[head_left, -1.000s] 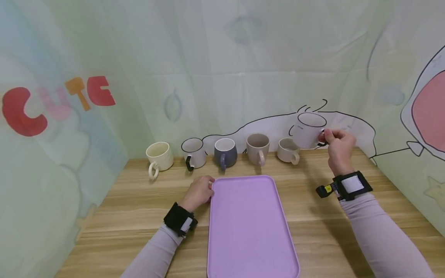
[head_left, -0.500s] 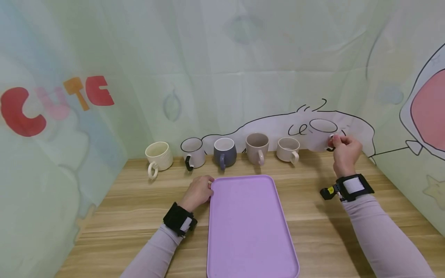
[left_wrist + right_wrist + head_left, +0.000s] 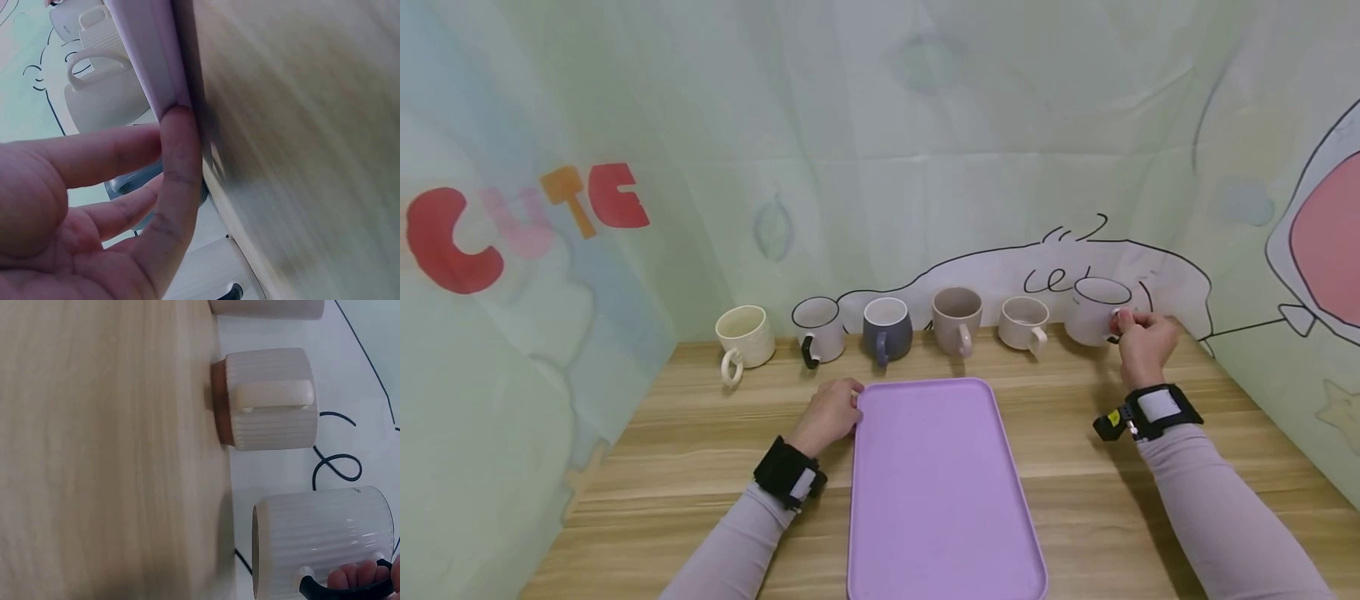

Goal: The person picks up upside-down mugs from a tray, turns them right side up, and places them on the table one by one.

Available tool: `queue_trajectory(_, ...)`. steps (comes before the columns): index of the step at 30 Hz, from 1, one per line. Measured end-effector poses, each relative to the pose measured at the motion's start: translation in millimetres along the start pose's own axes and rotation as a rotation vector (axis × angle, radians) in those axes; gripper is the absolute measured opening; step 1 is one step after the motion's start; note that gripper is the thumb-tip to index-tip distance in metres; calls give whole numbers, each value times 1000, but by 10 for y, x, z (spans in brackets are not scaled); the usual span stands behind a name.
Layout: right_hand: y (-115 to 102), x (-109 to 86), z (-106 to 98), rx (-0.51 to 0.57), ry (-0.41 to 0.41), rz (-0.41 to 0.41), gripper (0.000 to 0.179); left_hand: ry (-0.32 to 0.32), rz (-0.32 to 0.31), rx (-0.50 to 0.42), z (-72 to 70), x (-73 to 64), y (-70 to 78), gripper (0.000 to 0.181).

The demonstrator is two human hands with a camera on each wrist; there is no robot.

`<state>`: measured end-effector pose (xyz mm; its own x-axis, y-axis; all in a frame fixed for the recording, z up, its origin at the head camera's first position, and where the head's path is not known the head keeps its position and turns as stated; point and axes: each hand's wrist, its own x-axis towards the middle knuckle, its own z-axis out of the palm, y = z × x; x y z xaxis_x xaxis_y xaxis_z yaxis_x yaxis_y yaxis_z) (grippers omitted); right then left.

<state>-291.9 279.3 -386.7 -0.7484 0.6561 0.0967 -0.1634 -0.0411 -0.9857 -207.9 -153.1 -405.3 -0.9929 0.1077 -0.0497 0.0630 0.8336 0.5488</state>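
My right hand (image 3: 1150, 346) pinches the black handle of a white mug (image 3: 1088, 315) with a dark rim, at the right end of a row of mugs. In the right wrist view the mug (image 3: 328, 531) is upright relative to the table, with a small gap between its base and the tabletop. My fingers (image 3: 359, 575) pass through the handle. My left hand (image 3: 826, 417) grips the far left corner of a purple tray (image 3: 940, 492). In the left wrist view one finger (image 3: 178, 162) curls under the tray's edge (image 3: 147, 53); the thumb presses its side.
Left of the held mug stand a small beige cup (image 3: 1022, 325), a taupe mug (image 3: 956, 321), a blue mug (image 3: 887, 331), a white mug with black handle (image 3: 818, 329) and a cream mug (image 3: 745, 335). A printed curtain (image 3: 880, 167) hangs behind the wooden table (image 3: 715, 458).
My right hand has carried the white mug right and down, from in front of the curtain to close above the tabletop beside the beige cup. The left hand and tray have stayed put.
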Motion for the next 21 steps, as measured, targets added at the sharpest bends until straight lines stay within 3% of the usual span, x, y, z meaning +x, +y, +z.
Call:
queue_trajectory(10, 90, 32, -25, -6, -13, 23, 14, 1, -2, 1, -11, 0, 14, 38)
queue_trajectory(15, 97, 42, -41, -95, -27, 40, 12, 9, -8, 3, -8, 6, 12, 38)
queue_trajectory(21, 166, 49, -74, -271, -84, 26, 26, 6, -11, 8, -2, -6, 14, 38)
